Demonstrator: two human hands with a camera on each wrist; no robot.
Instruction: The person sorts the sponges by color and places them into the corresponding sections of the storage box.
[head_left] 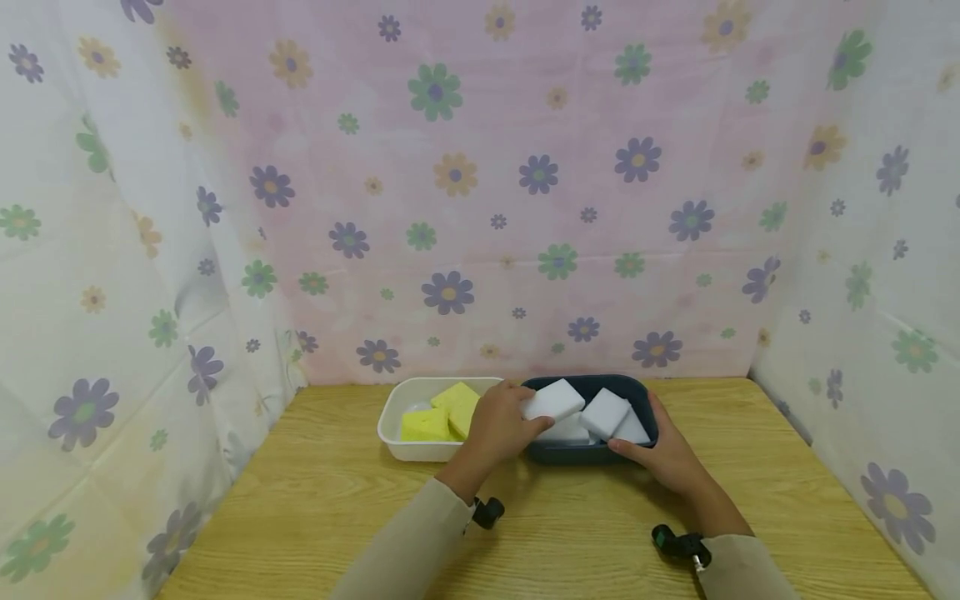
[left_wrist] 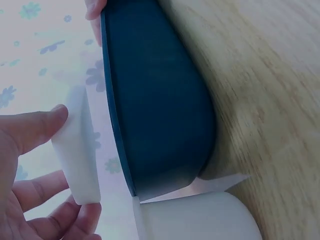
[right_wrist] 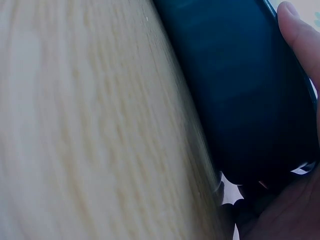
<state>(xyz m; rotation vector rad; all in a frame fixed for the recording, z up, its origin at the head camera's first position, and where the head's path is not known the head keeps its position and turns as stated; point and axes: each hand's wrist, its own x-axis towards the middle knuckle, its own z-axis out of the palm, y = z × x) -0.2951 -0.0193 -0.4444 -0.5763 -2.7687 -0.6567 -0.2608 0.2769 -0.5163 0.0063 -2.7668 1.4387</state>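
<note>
Between its thumb and fingers, my left hand pinches a white sponge block. That block is above the left part of a dark blue tub; in the left wrist view the block is beyond the tub's rim, apart from it. More white sponge blocks lie in the tub. At the tub's right end, my right hand grips the wall, thumb at the front rim. The right wrist view shows the tub's side with the thumb along its rim; the other fingers are mostly dark there.
A white tub with several yellow sponge pieces stands just left of the blue one, partly behind my left hand. Both stand on a wooden table near its back edge. A flowered curtain encloses the back and sides.
</note>
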